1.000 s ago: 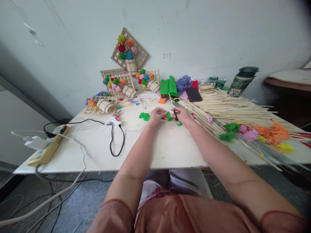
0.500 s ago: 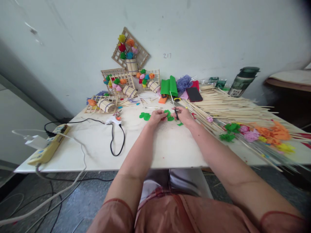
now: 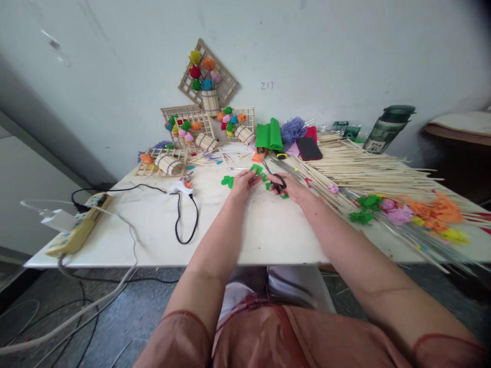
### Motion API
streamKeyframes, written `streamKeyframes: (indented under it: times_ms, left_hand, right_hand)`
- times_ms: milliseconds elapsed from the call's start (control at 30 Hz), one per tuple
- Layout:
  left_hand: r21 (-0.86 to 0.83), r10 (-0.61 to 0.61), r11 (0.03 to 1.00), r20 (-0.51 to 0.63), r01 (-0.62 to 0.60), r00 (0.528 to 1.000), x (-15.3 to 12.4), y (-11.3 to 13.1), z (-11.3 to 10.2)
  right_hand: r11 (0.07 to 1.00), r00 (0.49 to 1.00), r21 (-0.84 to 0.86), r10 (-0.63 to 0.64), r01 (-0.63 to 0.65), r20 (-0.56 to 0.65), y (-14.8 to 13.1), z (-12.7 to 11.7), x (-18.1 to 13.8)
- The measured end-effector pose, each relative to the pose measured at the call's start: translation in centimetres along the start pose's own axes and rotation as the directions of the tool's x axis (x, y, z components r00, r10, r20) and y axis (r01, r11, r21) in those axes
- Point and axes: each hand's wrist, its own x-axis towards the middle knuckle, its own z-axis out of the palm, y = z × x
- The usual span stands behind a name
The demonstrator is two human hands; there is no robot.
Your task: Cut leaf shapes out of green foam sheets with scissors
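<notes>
My left hand (image 3: pixel 245 185) pinches a piece of green paper (image 3: pixel 257 169) that sticks up past the fingertips. Just to the right, my right hand (image 3: pixel 287 187) is closed around the black handles of a pair of scissors (image 3: pixel 277 181), whose blades point up and left, away from me. Green paper cut-outs (image 3: pixel 227 181) lie on the white table (image 3: pixel 264 240) to the left of my left hand. Small green scraps (image 3: pixel 284 196) lie beneath and beside my right hand.
Behind my hands are a green paper roll (image 3: pixel 269 135), purple yarn (image 3: pixel 293 131) and a phone (image 3: pixel 309 148). Many thin sticks (image 3: pixel 356 158) spread rightward near a bottle (image 3: pixel 389 129). A glue gun (image 3: pixel 180 187) and power strip (image 3: pixel 79 225) lie left. Stick-lattice flower pieces (image 3: pixel 207 141) stand behind.
The green paper in my left hand has shifted up and left, apart from the scissors. The scissors have turned in my right hand, their blades now slanting left and the handles lower.
</notes>
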Motion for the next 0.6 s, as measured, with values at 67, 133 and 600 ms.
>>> streamKeyframes:
  times_ms: [67,133,600]
  left_hand:
    - [-0.047,0.001,0.999,-0.023,-0.002,1.000,0.06,0.04,-0.01]
    - [-0.077,-0.006,0.997,-0.038,0.003,0.999,0.15,0.03,-0.06]
    - [-0.097,-0.018,0.995,-0.049,0.013,0.999,0.67,-0.71,0.13]
  right_hand:
    - [1.000,1.000,-0.006,0.007,-0.007,0.023,0.12,0.05,0.03]
    - [1.000,0.999,-0.009,0.011,-0.011,0.041,0.18,0.12,0.01]
    - [0.998,0.997,-0.050,-0.031,0.034,0.064,0.59,0.83,0.07]
